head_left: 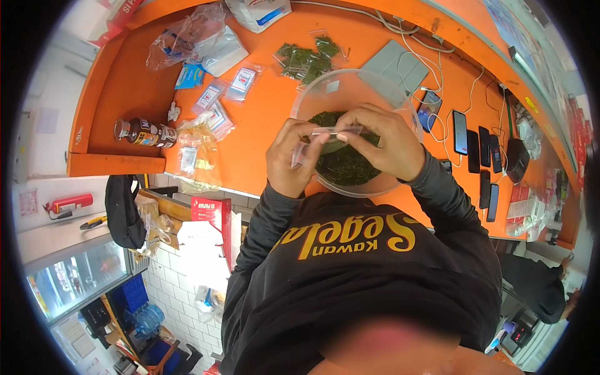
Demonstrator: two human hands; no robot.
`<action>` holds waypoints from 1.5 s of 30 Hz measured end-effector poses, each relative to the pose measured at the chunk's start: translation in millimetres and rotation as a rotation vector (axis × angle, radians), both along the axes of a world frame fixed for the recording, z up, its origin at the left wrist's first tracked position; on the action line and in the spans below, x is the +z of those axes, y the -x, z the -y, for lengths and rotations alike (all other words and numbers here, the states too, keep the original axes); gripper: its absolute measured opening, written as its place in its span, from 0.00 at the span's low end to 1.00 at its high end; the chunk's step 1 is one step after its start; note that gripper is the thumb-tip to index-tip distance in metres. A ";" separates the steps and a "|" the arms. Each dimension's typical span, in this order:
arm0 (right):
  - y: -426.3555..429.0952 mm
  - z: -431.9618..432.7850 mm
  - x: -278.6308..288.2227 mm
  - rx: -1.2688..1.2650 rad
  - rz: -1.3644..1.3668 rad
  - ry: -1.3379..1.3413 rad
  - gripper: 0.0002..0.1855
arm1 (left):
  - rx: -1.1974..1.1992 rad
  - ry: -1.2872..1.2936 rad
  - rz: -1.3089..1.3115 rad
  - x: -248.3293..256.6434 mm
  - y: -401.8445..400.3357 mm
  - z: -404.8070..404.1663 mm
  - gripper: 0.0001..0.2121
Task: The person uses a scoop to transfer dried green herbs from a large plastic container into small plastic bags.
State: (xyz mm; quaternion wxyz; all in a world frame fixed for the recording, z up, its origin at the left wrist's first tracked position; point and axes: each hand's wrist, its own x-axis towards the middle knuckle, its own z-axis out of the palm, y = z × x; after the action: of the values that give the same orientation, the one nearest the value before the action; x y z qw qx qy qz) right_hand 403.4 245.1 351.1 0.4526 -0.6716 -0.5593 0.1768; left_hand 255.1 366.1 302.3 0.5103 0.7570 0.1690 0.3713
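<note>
Both of my hands hold a small clear plastic zip bag (332, 132) by its top edge, over a round translucent plastic tub (358, 83). My left hand (293, 154) pinches one end of the bag, and my right hand (386, 140) pinches the other. Whether anything is inside the bag I cannot tell. Chopped dark green leaves (347, 164) lie in the tub below. Behind the tub, small clear bags filled with green leaves (304, 61) are piled on the orange table (262, 154).
Packs of small zip bags (243, 83), a dark bottle (147, 133) lying on its side and crumpled clear plastic (199, 37) are at the left. A grey tablet cover (396, 65), cables and several phones (460, 132) lie at the right. Another person (534, 283) is at the far right.
</note>
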 end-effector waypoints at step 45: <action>12.6 -17.4 -13.0 0.260 -0.757 0.070 0.06 | -0.200 0.267 -0.098 8.1 30.6 -20.6 0.05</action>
State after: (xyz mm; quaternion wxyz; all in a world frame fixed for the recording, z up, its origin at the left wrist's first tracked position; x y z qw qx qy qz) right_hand 390.8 262.4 338.1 0.5775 -0.4978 -0.4270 0.4863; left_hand 224.5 386.7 310.4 0.6320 0.7126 0.1652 0.2557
